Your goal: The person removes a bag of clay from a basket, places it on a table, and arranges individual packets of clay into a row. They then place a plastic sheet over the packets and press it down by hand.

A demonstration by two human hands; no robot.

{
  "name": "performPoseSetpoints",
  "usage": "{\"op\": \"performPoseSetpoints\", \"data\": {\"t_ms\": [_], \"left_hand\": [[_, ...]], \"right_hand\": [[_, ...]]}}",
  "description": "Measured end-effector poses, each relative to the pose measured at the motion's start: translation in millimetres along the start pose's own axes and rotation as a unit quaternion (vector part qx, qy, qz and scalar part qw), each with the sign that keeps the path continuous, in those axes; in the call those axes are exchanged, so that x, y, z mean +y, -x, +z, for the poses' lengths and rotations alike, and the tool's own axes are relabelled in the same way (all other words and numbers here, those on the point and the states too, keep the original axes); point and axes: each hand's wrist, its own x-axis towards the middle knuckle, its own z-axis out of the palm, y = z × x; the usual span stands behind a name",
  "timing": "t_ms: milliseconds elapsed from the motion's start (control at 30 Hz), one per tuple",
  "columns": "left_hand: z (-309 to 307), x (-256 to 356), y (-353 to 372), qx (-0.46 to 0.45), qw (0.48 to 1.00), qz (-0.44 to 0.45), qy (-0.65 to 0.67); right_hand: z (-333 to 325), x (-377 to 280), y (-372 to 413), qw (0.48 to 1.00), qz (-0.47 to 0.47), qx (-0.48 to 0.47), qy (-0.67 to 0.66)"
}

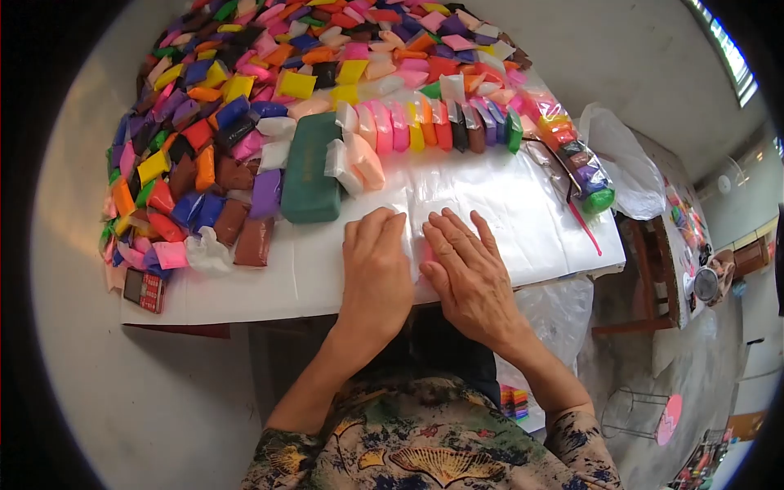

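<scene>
My left hand (377,260) rests on the white table covering (302,273), its fingers curled and pressed together; whatever they hold is hidden. Beside it my right hand (471,273) lies palm down with its fingers stretched out. A sliver of something pink (425,251) shows at the edge of my right palm, mostly covered. Beyond both hands stands a row of small colored packets (425,126), from white and pink through yellow, red and brown to green. Pale peach packets (364,162) lean at the row's left end, against a dark green case (313,171).
A large heap of colored packets (237,86) covers the back and left of the table. Eyeglasses (563,173) lie at right by a clear bag of packets (581,159). A red phone (144,290) sits at the left corner. A pink-topped stool (669,419) stands on the floor.
</scene>
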Motion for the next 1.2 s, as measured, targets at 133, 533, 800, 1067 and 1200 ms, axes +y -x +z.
{"op": "performPoseSetpoints", "data": {"t_ms": [133,533,800,1067,1200], "left_hand": [[-10.1,-6.4,7.9,0.008,0.994,-0.036,0.101],[-24.9,-0.4,9.4,-0.097,0.989,0.049,0.101],[-13.0,1.7,15.0,-0.068,0.991,0.109,0.036],[-5.1,4.6,14.1,-0.049,0.981,0.183,-0.039],[-0.4,3.2,11.7,-0.035,0.974,0.219,-0.047]], "right_hand": [[0.5,-6.0,-0.3,0.999,-0.005,-0.02,0.047],[-19.4,4.0,2.0,0.985,0.035,-0.033,-0.164],[-23.9,6.4,27.1,0.998,0.008,0.051,0.022],[-23.8,5.3,26.1,0.996,-0.004,0.072,0.053],[-19.5,6.2,26.7,0.995,-0.016,0.086,0.053]]}}
